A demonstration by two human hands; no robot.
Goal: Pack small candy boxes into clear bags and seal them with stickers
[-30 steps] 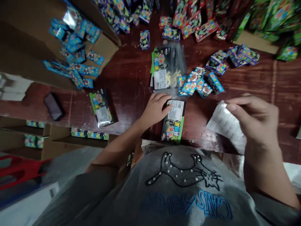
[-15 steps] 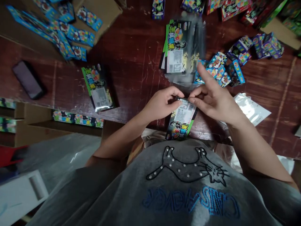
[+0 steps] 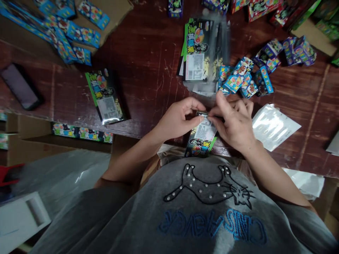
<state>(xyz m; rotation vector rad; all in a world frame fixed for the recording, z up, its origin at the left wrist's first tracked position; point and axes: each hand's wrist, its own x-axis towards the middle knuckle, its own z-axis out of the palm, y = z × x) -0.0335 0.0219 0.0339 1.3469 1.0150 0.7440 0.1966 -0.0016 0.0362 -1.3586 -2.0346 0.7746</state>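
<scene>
A black-and-green candy packet (image 3: pixel 202 135) with a white printed label lies at the table's front edge, close against my shirt. My left hand (image 3: pixel 182 118) pinches its far edge between thumb and fingers. From the other side my right hand (image 3: pixel 234 121) is closed at the same edge, thumb and fingertips together by the label's corner. Whether a small piece sits in those right fingertips is hidden. Just beyond the hands are a stack of similar packets (image 3: pixel 197 49) with clear film over it and several small blue candy boxes (image 3: pixel 237 79).
A sheet of shiny clear stickers (image 3: pixel 275 127) lies right of my right hand. Another packet (image 3: pixel 104 97) and a phone (image 3: pixel 21 86) are at left. Blue boxes fill a carton (image 3: pixel 116 10) at far left; purple boxes (image 3: pixel 299 51) lie at right. An open carton (image 3: pixel 34 128) stands below the table edge.
My right hand's raised index finger has come down and its fingers have drawn in at the packet's edge. The left hand keeps its grip. The view has shifted slightly.
</scene>
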